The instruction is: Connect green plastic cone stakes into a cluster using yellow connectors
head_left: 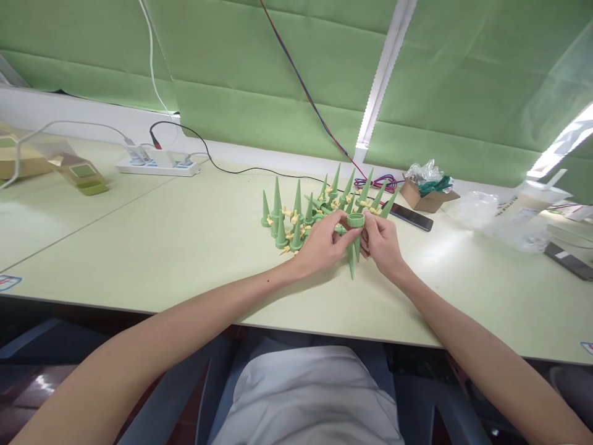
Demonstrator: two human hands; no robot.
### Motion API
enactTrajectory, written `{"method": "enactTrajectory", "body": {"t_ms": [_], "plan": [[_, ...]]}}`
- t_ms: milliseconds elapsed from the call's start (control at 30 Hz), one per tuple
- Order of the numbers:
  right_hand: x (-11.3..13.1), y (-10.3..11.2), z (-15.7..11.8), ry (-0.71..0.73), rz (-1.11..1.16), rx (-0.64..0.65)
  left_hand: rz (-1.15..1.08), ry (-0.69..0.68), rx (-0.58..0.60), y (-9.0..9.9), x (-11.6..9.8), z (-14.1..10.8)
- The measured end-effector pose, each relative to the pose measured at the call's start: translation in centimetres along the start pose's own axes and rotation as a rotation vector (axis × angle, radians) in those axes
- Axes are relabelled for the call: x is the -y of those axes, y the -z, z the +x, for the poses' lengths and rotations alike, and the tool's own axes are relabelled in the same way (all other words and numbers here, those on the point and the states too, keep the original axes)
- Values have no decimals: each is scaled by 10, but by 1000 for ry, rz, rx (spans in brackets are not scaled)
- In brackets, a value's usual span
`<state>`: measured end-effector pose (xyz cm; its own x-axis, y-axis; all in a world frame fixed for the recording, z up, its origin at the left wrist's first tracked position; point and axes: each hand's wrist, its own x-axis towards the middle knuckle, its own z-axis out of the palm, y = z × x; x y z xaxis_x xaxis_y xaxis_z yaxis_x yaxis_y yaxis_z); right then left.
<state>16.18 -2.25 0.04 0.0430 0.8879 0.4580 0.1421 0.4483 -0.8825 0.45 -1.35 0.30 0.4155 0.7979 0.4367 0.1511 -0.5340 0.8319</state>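
Over the front of a cluster of green spikes, I hold one green plastic watering spike (356, 221) with its wide ribbed, ring-shaped end facing up. My left hand (324, 242) grips the ring's left side between thumb and forefinger. My right hand (380, 242) is closed on its right side, fingers curled below. Two pointed green tips show under my hands; which one belongs to the held piece I cannot tell. Behind and left, several more green watering spikes (277, 201) stand point up or lie over, with small yellow valves (293, 216) among them.
A phone (410, 216) lies right of the spikes, near a small cardboard box (428, 196) with plastic wrap. Farther right are a lidded cup (528, 201) and a dark flat device (569, 261). A power strip (157, 165) and cables run along the back left.
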Motion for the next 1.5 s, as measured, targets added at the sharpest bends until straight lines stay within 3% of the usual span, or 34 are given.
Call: {"method": "enactTrajectory", "body": {"t_ms": [533, 800, 1200, 1500], "plan": [[0, -2, -3, 73, -6, -29, -92, 99, -15, 1, -10, 0], [0, -1, -3, 87, -48, -23, -183, 159, 66, -4, -4, 1], [6, 1, -4, 167, -203, -24, -190, 140, 38, -4, -6, 1], [10, 3, -3, 151, -240, 55, -134, 135, 29, -6, -3, 1]]}}
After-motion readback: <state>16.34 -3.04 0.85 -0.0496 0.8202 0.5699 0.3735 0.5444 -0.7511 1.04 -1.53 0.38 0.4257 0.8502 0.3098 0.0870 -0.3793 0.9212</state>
